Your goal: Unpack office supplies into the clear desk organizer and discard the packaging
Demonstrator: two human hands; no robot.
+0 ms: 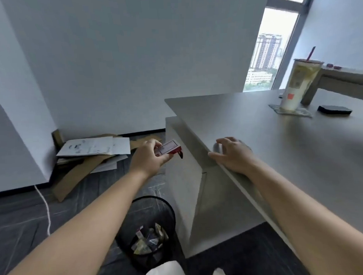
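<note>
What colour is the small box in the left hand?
Red with a white label panel: the small cardboard box, seen in the head view.

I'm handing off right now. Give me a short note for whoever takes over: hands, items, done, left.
Left hand: holds a small red and white box out past the desk edge, above the floor.
Right hand: empty, resting flat on the desk edge.
Black mesh bin: on the floor below, already holding packaging scraps.
Organizer: not in view.
Left: box probably goes into the bin; I cannot tell whether it is emptied.

Matt grey laminate desk [279, 138], black wire-mesh bin [153, 226], glossy red cardboard box [169, 147], brown corrugated cardboard [75, 174]
</note>
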